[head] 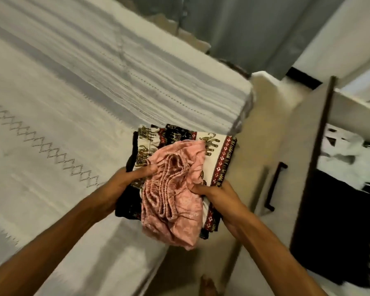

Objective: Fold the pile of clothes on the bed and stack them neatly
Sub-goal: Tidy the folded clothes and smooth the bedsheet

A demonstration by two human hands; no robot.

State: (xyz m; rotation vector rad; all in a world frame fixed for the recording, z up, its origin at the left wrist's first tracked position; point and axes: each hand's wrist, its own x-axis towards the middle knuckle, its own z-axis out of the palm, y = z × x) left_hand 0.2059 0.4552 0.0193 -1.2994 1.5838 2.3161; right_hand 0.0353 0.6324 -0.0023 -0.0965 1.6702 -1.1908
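Spreading across most of the view, the bed [58,99] lies under a pale striped cover with a zigzag border, and no loose clothes show on it; to the right an open wardrobe [340,167] holds dark and white garments. Over the bed's near corner the person carries a small stack of clothes: an elephant-print cloth [214,142], folded flat with a red patterned border, lies beneath a pink garment [175,201] whose gathered waistband is bunched on top. The left hand [126,180] is closed on the stack's left edge, thumb pressing the pink fabric, and the right hand [214,195] is clamped on the right edge. The stack looks light, soft and limp, so it would likely sag or slide apart unless supported from below at both sides; the loosely folded pink piece seems likeliest to slip.
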